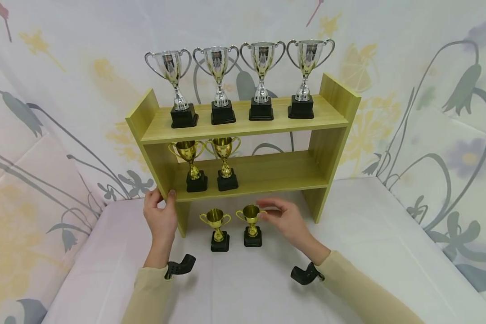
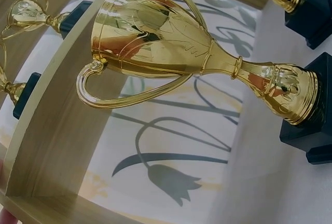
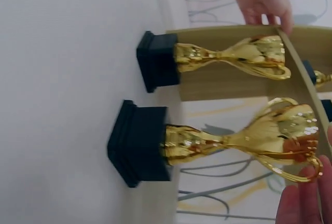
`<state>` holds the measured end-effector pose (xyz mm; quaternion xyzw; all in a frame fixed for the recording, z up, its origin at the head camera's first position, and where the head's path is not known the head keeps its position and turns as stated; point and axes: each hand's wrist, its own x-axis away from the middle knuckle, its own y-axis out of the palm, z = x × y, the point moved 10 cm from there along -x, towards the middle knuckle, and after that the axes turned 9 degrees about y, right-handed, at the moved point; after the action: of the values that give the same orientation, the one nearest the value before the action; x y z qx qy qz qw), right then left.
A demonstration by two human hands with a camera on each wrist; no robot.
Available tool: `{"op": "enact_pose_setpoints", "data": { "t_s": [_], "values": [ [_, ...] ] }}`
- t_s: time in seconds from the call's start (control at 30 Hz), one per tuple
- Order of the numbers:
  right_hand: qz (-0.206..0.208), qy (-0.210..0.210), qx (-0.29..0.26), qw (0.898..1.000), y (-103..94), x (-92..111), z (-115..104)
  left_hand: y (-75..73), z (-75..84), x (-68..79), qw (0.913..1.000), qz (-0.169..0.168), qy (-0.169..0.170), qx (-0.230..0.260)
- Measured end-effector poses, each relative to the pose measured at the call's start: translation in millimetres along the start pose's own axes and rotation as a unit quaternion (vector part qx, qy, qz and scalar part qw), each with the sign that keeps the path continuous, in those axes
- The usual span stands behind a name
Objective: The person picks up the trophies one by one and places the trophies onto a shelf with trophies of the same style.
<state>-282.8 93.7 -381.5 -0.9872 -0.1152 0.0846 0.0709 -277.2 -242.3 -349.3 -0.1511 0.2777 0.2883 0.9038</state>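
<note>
My left hand (image 1: pixel 160 218) grips the left side panel of a wooden shelf (image 1: pixel 251 180), near its middle board; the thumb lies on the front edge. My right hand (image 1: pixel 285 220) is at the right handle of a small gold trophy cup (image 1: pixel 251 215) standing upright on the table. In the right wrist view the fingertips (image 3: pixel 306 182) are right at that handle, apart from the thumb. A second gold trophy (image 1: pixel 215 219) stands to its left, nearer my left hand. Both have black square bases and stand before the shelf's lower opening.
Two more gold trophies, one (image 1: pixel 188 153) farther left and one (image 1: pixel 223 150) beside it, stand on the left half of the middle board. Several larger silver trophies (image 1: pixel 263 58) line the top board. A flower-patterned cloth (image 1: pixel 409 112) hangs behind; white cloth (image 1: pixel 227 288) covers the table.
</note>
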Motion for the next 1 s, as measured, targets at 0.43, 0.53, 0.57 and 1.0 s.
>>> {"op": "enact_pose_setpoints", "data": {
  "t_s": [0.43,0.53,0.57,1.0],
  "values": [
    [-0.015,0.004,0.004,1.000,8.8,-4,17,0.3,1.6,1.3,1.0000,-0.006,0.001,-0.006],
    [-0.033,0.024,0.009,0.999,12.6,-7,24,-0.4,1.6,0.5,1.0000,-0.004,-0.002,-0.004],
    [-0.041,0.032,0.011,0.999,14.4,-7,26,-0.8,1.4,0.4,1.0000,-0.003,-0.003,-0.004],
    [-0.078,0.104,0.005,0.992,28.2,-9,57,-0.5,0.8,-0.4,1.0000,0.000,-0.007,0.004]
  ]
}}
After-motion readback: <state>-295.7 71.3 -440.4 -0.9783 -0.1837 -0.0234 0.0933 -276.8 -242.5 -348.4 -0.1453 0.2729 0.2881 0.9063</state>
